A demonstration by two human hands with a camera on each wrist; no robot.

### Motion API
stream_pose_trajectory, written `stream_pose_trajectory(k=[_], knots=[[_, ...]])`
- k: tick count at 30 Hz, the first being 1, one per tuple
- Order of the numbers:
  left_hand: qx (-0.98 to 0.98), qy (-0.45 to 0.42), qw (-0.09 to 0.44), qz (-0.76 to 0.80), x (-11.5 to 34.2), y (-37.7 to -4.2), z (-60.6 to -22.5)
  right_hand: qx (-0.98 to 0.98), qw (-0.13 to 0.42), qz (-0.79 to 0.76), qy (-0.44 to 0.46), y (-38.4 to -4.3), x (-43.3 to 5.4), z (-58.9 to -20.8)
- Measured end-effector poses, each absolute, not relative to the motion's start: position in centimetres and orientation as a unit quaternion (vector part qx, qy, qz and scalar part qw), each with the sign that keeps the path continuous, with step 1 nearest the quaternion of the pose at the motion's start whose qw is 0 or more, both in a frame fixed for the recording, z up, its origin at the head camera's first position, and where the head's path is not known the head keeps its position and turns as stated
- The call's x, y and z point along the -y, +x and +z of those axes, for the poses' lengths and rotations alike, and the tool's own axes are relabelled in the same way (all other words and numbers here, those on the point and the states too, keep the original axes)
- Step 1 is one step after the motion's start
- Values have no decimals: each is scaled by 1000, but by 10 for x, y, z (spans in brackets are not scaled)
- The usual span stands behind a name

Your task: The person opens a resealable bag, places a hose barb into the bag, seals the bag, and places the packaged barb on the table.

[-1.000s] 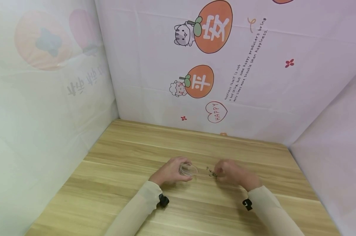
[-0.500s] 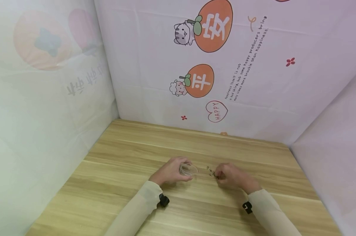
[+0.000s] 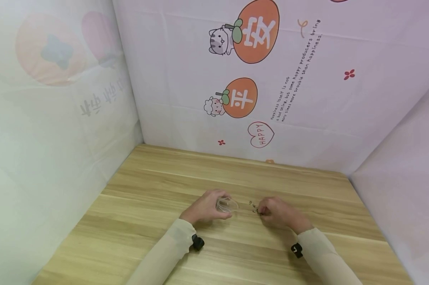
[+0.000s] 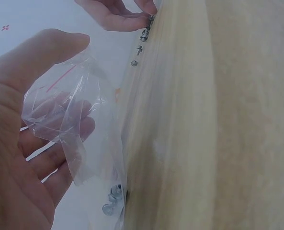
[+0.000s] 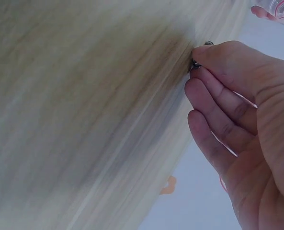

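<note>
My left hand (image 3: 208, 205) holds a clear plastic zip bag (image 4: 101, 139) from the left, thumb and fingers curved round its mouth, which gapes to the right. Several small metal screws (image 4: 114, 197) lie at the bottom of the bag. To the right, on the tabletop, is a little pile of loose screws (image 3: 254, 206). The right hand (image 3: 279, 213) is down at the pile's right side. Its thumb and forefinger pinch a small dark screw (image 5: 196, 63), mostly covered by the fingertips; the other fingers are loosely bent.
The wood-grain tabletop (image 3: 157, 190) carries the bag and the screws. Printed white cloth walls stand at the back (image 3: 186, 130), on the left (image 3: 104, 150) and on the right (image 3: 395, 178). Both wrists wear black straps over pale sleeves.
The right hand has come down from a blurred motion onto the pile and shifted very slightly left since half a second ago. The left hand and bag have stayed put.
</note>
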State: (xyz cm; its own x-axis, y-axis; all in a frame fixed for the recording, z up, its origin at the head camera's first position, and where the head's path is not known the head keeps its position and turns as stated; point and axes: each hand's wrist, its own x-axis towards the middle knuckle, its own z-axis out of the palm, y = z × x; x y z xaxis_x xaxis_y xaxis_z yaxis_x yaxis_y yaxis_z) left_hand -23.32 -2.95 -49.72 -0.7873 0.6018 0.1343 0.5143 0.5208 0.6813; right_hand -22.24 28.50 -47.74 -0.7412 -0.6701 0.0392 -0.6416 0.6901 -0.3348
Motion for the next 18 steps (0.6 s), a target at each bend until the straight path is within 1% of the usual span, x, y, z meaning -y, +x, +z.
stream_pose_trajectory(k=[10,18], knots=[[-869,323,59,370,30,-233,-498,-918,59,-186,-344,-223,-286,-476],[-867,330,53,370,30,-233,-499,-911,29,-188,-366,-224,-286,-470]])
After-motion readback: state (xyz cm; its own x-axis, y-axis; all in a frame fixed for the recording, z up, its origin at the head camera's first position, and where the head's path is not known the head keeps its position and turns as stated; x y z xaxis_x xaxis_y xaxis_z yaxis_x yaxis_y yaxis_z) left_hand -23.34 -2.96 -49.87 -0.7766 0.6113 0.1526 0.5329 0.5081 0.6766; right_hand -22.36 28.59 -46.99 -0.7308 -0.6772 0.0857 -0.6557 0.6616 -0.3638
